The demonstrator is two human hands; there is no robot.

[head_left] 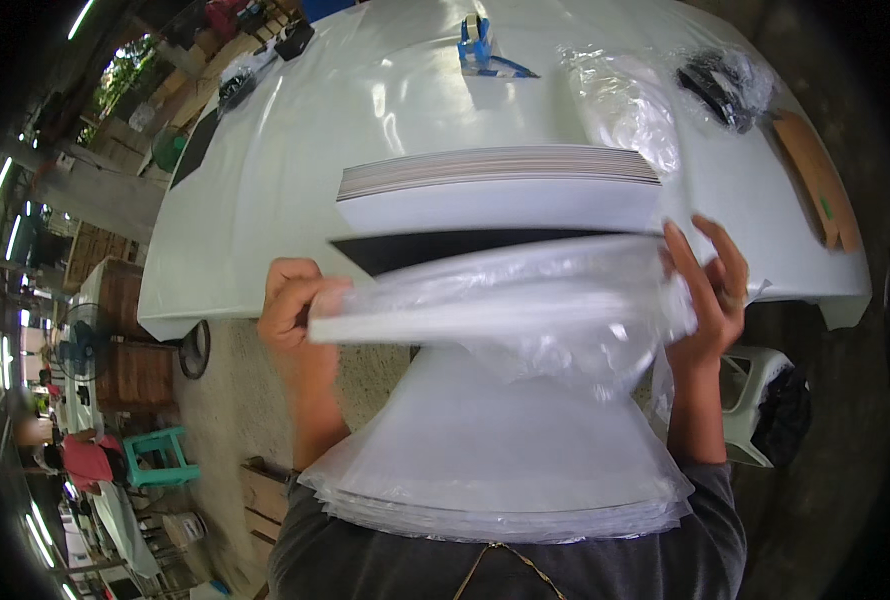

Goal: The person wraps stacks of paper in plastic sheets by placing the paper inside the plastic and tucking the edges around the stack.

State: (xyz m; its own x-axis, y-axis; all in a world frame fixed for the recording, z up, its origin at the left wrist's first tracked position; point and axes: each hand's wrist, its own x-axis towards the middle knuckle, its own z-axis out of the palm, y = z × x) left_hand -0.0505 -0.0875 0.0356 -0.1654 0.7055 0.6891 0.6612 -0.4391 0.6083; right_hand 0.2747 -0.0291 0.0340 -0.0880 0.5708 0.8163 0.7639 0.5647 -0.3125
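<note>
Clear plastic bag (525, 300) with a flat white sheet inside hangs just off the white table's (265, 200) near edge, left hand (295, 305) pinching one end, right hand (710, 290) gripping the other.

clear plastic bag (525, 300), held mid-air over a flat white stack | pile of clear bags (495, 460) near the chest | crumpled clear bag (625, 105) on worktop (265, 200), back right | bag of black parts (725, 85), far right
</note>
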